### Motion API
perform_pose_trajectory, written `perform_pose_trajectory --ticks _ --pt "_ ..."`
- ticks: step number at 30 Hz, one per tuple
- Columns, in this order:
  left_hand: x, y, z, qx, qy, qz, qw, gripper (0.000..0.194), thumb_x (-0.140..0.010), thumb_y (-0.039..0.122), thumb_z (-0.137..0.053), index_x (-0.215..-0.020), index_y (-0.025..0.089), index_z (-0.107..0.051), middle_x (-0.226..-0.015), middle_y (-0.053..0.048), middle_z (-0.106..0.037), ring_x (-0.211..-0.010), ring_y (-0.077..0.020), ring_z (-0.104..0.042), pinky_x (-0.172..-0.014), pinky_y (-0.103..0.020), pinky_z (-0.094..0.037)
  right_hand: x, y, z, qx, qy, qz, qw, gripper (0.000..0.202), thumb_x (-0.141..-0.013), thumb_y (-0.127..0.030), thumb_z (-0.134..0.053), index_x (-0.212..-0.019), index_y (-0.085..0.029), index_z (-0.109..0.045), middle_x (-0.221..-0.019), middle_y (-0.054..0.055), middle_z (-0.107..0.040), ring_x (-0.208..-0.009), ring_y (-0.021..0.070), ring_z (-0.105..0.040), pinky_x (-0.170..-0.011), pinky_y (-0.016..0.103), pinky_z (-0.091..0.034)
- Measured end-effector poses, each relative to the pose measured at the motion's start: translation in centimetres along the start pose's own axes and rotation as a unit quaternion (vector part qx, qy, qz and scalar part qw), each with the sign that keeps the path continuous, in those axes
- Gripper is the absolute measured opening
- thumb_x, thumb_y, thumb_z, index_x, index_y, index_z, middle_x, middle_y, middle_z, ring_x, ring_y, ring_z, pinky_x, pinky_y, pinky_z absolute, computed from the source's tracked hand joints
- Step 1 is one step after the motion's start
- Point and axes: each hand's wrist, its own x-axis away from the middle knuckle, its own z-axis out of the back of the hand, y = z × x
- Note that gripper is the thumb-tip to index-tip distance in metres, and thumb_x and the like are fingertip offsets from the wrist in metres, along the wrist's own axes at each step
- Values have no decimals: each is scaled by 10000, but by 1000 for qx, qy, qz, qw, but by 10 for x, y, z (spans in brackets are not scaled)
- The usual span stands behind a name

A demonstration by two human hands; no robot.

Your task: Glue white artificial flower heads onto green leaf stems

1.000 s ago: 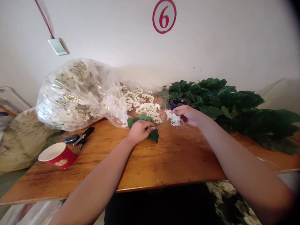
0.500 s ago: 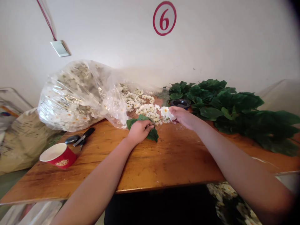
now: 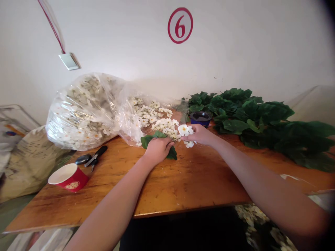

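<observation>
My left hand point(image 3: 158, 150) is closed round the stem of an artificial flower, just above the wooden table. Green leaves point(image 3: 146, 141) of that piece stick out on both sides of the hand. At the other end, my right hand point(image 3: 201, 134) has its fingers closed at the white blossoms point(image 3: 184, 130), which have yellow centres. The fingertips of the right hand are partly hidden by the petals. Right behind the hands lies a heap of small white flowers point(image 3: 164, 125), partly on clear plastic.
A clear bag point(image 3: 81, 115) full of white flowers lies back left. Near it are a red paper cup point(image 3: 74, 178) and keys point(image 3: 94, 158) with a black fob. A blue round container point(image 3: 201, 118) stands beside piled green leaves point(image 3: 251, 111). More white flowers point(image 3: 252, 214) sit below the table edge.
My right hand has moved slightly down at the blossoms, and a second white bloom now shows below the first. My left hand keeps its hold on the stem. The view has shifted a little.
</observation>
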Motion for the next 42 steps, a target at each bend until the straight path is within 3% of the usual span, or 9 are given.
perform_pose_trajectory --ticks 4,18,25,29,33,36,38,40,42 --pt "-1 -2 -5 32 10 -22 999 312 -954 349 -406 -779 204 -621 -725 -50 -660 -696 -190 -603 -660 -299 -388 0 3 -3 -14 -1 -30 999 387 -552 -315 -836 -878 -148 -709 -825 41 -718 -685 171 -618 -637 267 -484" --pt "-2 -11 -31 134 12 28 990 199 -885 286 -525 -787 218 -685 -729 -15 -676 -672 -167 -588 -603 -270 -374 -8 41 -23 -137 26 -83 987 350 -499 -249 -837 -806 -148 -703 -784 60 -723 -678 186 -635 -619 299 -524" --pt "-3 -10 -37 145 18 50 988 180 -851 252 -551 -742 210 -688 -713 -18 -675 -674 -170 -587 -609 -276 -387 -9 47 -30 -107 57 -73 990 370 -519 -223 -815 -870 -166 -711 -835 55 -730 -745 200 -643 -675 317 -526" --pt "-3 -9 -29 186 22 62 980 194 -854 294 -556 -751 200 -692 -714 -17 -676 -656 -156 -578 -606 -269 -400 -8 37 -28 -111 55 -64 990 381 -505 -227 -823 -864 -160 -714 -841 51 -730 -751 195 -642 -694 312 -518" --pt "-2 -14 -12 265 38 85 960 330 -883 446 -514 -775 188 -691 -684 -11 -671 -607 -136 -561 -579 -252 -410 -5 19 -19 -128 68 -46 988 397 -484 -216 -818 -864 -155 -720 -847 46 -728 -737 181 -635 -694 298 -511" --pt "-3 -24 -4 293 67 133 945 394 -893 496 -472 -764 183 -673 -652 -13 -659 -580 -133 -561 -560 -250 -413 -1 10 -11 -107 42 -47 992 334 -504 -201 -790 -828 -158 -725 -778 27 -714 -668 164 -614 -637 281 -504" --pt "-4 -31 -2 268 96 161 945 340 -883 463 -497 -791 187 -672 -673 -17 -658 -607 -141 -574 -586 -258 -427 2 7 -6 -87 14 -44 995 259 -515 -182 -760 -771 -159 -720 -730 14 -701 -636 158 -602 -608 271 -498" --pt "-5 -36 -3 230 121 172 950 254 -845 412 -564 -908 192 -674 -747 -27 -664 -673 -155 -591 -637 -272 -446 3 6 -2 -72 -8 -37 997 216 -514 -160 -732 -729 -158 -711 -691 5 -688 -623 159 -599 -594 266 -493" --pt "-5 -40 -5 205 135 174 954 385 -784 409 -645 -1103 193 -629 -882 -54 -668 -783 -179 -608 -708 -296 -466 4 5 2 -56 -22 -33 998 214 -512 -153 -716 -725 -155 -710 -672 3 -681 -620 164 -603 -585 263 -488"
